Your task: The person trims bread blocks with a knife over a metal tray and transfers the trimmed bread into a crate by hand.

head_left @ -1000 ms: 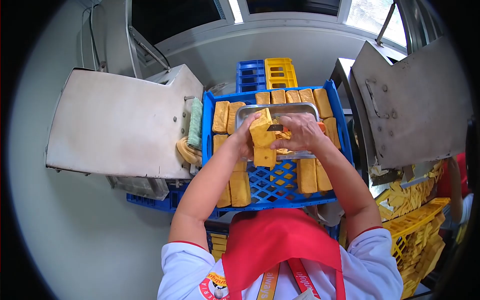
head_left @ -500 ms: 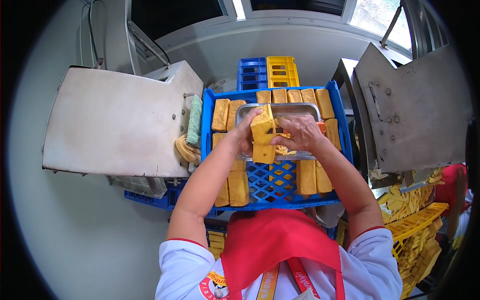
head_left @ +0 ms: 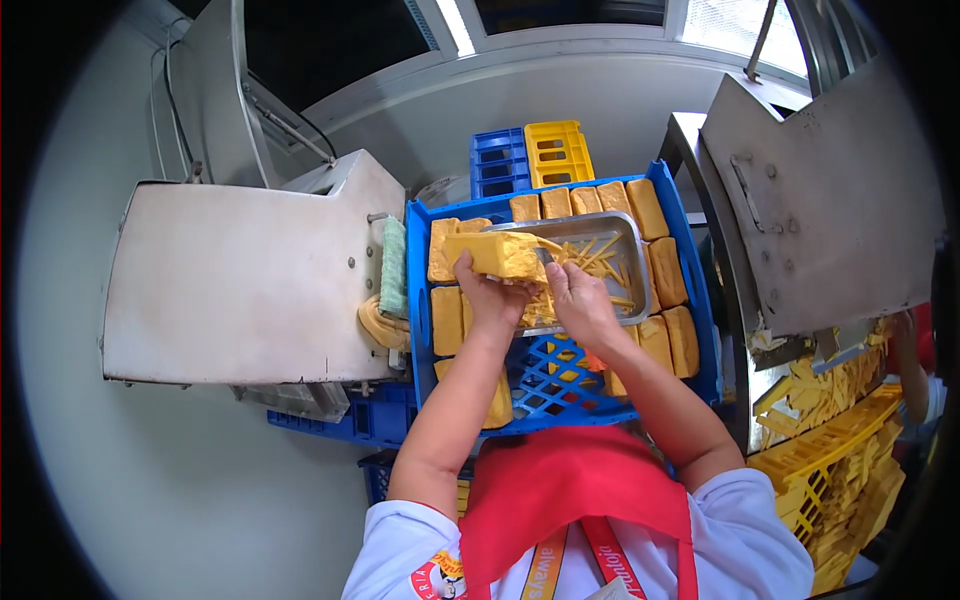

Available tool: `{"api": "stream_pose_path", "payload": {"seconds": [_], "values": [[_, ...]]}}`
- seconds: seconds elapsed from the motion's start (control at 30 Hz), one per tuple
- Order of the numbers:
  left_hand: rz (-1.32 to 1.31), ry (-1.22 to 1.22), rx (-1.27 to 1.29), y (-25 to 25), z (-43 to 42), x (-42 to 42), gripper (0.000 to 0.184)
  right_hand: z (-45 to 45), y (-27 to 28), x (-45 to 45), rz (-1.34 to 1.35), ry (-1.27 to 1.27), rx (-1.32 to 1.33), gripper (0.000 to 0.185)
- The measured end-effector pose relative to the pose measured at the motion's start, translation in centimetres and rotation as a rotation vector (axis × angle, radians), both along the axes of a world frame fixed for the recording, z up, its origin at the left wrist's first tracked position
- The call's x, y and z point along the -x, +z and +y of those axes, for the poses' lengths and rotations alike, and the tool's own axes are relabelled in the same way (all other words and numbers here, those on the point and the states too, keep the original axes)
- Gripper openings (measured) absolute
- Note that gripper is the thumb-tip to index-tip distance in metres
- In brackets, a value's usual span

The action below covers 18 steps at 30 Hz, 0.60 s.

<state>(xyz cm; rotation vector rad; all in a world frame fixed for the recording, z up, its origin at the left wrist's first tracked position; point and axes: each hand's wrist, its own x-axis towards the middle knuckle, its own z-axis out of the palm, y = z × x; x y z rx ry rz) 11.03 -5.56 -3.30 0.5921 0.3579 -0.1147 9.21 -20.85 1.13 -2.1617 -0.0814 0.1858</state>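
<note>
My left hand [head_left: 494,298] grips a golden-yellow bread loaf [head_left: 480,253] from below, tilting it above a steel tray [head_left: 622,222]. One end of the loaf is rough, with its crust pared off. My right hand [head_left: 586,305] is closed round a knife [head_left: 595,361]; its orange handle shows under the wrist and a short piece of dark blade by the thumb, at the loaf's cut end. Thin yellow crust strips [head_left: 598,258] lie in the tray, which rests in a blue crate [head_left: 712,330] among several whole loaves [head_left: 668,272].
Left stands a large metal machine [head_left: 230,285] with a green cloth [head_left: 393,268] hung on its side; another metal machine [head_left: 815,220] is at right. Blue [head_left: 500,160] and yellow [head_left: 560,152] crates are behind. At lower right, sliced pieces [head_left: 815,395] spill by a yellow crate [head_left: 800,460], near another person's arm [head_left: 912,370].
The loaf has turned from upright to lying sideways, its pared end now pointing right. My right hand has moved lower and left, uncovering the strips in the tray. The camera view has shifted slightly.
</note>
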Motion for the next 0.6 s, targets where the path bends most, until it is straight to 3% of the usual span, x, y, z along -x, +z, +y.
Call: {"api": "stream_pose_path", "payload": {"seconds": [0.27,0.47,0.53,0.6], "values": [[-0.106,0.219,-0.012,0.7,-1.9,1.2,0.07,1.3,-0.1,0.8,-0.066,-0.022,0.032,0.05],[-0.14,0.345,-0.023,-1.3,-1.9,1.4,0.073,1.9,-2.6,1.4,-0.087,0.007,-0.226,0.054],[-0.159,0.363,-0.01,-1.4,-2.0,2.0,0.075,1.6,-1.0,1.8,0.451,0.056,-0.701,0.056],[-0.193,0.241,-0.122,-1.3,-1.7,2.8,0.077,1.9,-0.5,1.9,0.543,0.016,-0.754,0.059]]}}
